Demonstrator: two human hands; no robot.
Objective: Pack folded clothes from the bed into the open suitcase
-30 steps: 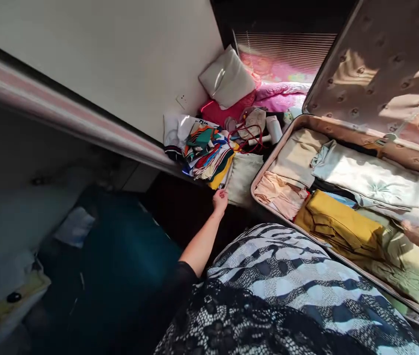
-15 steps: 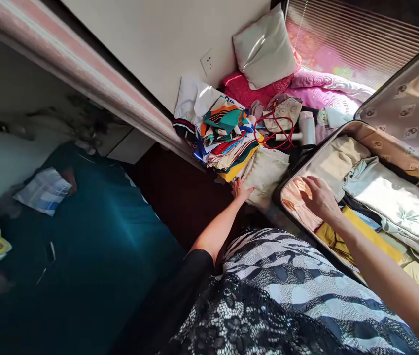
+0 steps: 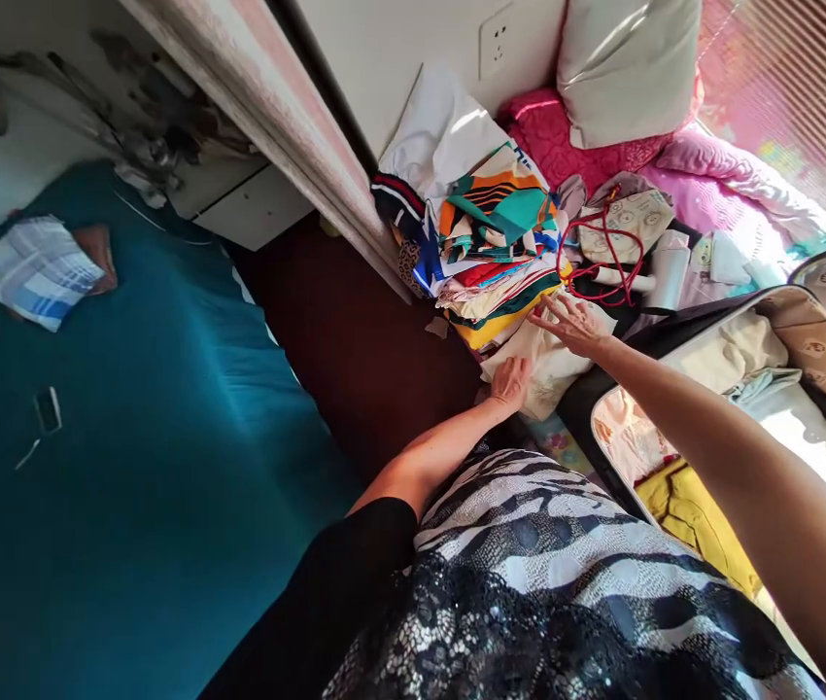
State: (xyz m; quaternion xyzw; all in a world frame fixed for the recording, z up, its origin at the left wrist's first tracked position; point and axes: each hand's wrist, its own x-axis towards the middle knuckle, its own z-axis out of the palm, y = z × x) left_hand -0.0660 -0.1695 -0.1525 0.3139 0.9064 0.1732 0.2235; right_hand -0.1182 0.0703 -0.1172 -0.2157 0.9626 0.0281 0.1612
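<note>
A cream folded garment (image 3: 555, 365) lies in front of the clothes pile, between the pile and the suitcase. My left hand (image 3: 511, 382) is closed on its near left edge, the fingers curled into the fabric. Over the far side of the same garment is my right hand (image 3: 571, 326), palm down with fingers spread, the fingertips by the yellow cloth (image 3: 486, 331) at the bottom of the pile. Stacked above that cloth are several folded colourful clothes, topped by an orange and green patterned piece (image 3: 504, 209).
To the right stands an open suitcase (image 3: 595, 413) holding yellow, peach and pale clothes. Behind the pile are a red cord (image 3: 613, 258), a white bottle (image 3: 670, 267) and a grey cushion (image 3: 632, 68). A teal bed (image 3: 165, 486) fills the left, with a phone (image 3: 49, 410) on it.
My right hand has left the peach cloth in the suitcase and moved left to the cream garment. My left hand has curled onto that garment. The view has shifted.
</note>
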